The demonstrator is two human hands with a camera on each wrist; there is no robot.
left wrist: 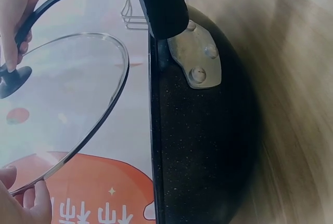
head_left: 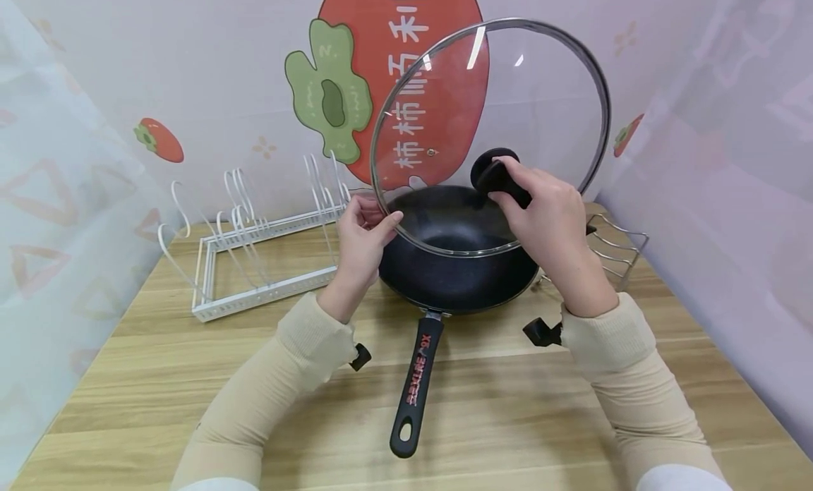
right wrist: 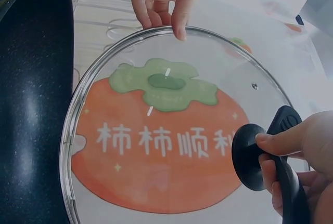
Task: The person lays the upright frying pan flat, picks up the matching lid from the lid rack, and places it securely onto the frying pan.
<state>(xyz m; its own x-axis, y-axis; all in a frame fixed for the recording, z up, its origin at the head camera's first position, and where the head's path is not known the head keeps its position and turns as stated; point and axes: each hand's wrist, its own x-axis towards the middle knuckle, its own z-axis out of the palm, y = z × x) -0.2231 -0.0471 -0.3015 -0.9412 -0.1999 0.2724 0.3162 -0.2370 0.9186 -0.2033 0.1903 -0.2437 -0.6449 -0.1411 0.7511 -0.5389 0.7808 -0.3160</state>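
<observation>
A round glass lid (head_left: 489, 142) with a metal rim is held up, tilted, over a black wok (head_left: 457, 283) on the table. My right hand (head_left: 549, 209) grips the lid's black handle (right wrist: 289, 177), fingers wrapped round it. With thumb and fingers my left hand (head_left: 365, 233) pinches the lid's rim at its lower left; the right wrist view shows that left hand (right wrist: 166, 0) at the rim too. The wok's long black handle (head_left: 416, 392) points toward me. In the left wrist view the lid (left wrist: 78, 104) stands apart from the wok's edge.
A white wire rack (head_left: 267, 290) with upright hoops stands left of the wok on the wooden table (head_left: 495, 434). To the right, partly behind my arm, is a metal wire rack (head_left: 619, 244). A printed cloth (head_left: 222, 68) with a large persimmon hangs behind.
</observation>
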